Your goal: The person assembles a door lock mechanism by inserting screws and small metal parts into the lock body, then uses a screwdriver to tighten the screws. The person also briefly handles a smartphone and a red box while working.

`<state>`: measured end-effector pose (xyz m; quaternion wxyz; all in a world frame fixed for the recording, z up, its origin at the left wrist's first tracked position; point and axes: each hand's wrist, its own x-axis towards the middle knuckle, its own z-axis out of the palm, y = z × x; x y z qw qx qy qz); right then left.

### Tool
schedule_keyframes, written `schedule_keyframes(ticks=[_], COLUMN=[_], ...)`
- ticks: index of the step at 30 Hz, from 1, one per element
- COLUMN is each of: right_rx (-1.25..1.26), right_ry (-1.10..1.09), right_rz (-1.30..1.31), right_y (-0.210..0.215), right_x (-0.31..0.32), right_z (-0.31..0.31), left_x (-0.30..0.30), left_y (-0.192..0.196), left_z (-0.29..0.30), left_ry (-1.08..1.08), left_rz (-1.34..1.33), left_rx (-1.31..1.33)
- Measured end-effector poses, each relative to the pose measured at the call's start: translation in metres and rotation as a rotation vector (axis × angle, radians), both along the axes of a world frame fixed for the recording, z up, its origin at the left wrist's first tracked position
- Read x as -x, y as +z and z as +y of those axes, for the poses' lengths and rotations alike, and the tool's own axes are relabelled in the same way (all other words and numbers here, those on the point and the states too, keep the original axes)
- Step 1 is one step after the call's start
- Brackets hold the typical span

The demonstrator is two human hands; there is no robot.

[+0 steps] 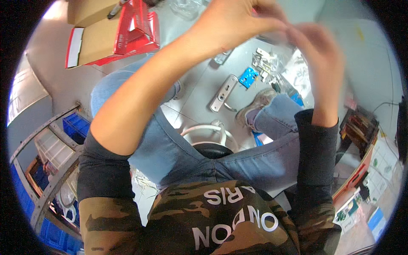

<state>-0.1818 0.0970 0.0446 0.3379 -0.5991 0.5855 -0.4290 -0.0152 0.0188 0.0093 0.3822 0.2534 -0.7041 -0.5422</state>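
Observation:
At the top of the head view my left hand and my right hand meet at the fingertips, held out in front of me above the floor. Both hands have fingers bent into a pinch, the right one smeared by motion. Whatever lies between them is too blurred to make out. Below them on the floor is a silver door handle plate with a lever at its lower end. Beside it lies a flat blue piece, near a heap of small metal parts.
An open red cardboard box stands at the far left. Clear plastic bags lie right of the metal parts. A white-framed stool with a black seat is between my legs. A metal rack with blue crates stands at my left.

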Motion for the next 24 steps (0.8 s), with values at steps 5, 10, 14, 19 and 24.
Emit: schedule_keyframes(ticks=[5, 10, 14, 19, 24], right_rx=[-0.082, -0.104, -0.112, -0.111, -0.111], right_ry=[0.007, -0.091, -0.045, -0.057, -0.064], right_rz=[0.054, -0.216, -0.225, -0.193, -0.275], right_y=[-0.001, -0.003, -0.004, 0.006, 0.015], right_x=[0.0, -0.005, 0.001, 0.012, 0.026], right_z=[-0.002, 0.004, 0.003, 0.004, 0.011], left_x=[0.002, 0.005, 0.006, 0.012, 0.012], left_y=[0.002, 0.008, 0.016, 0.02, 0.017], left_z=[-0.001, 0.004, 0.012, 0.009, 0.004], left_ry=[0.001, -0.012, 0.004, 0.019, 0.031], left_rz=[-0.072, -0.12, -0.22, -0.246, -0.228], left_rx=[0.107, 0.185, -0.008, 0.057, 0.111])
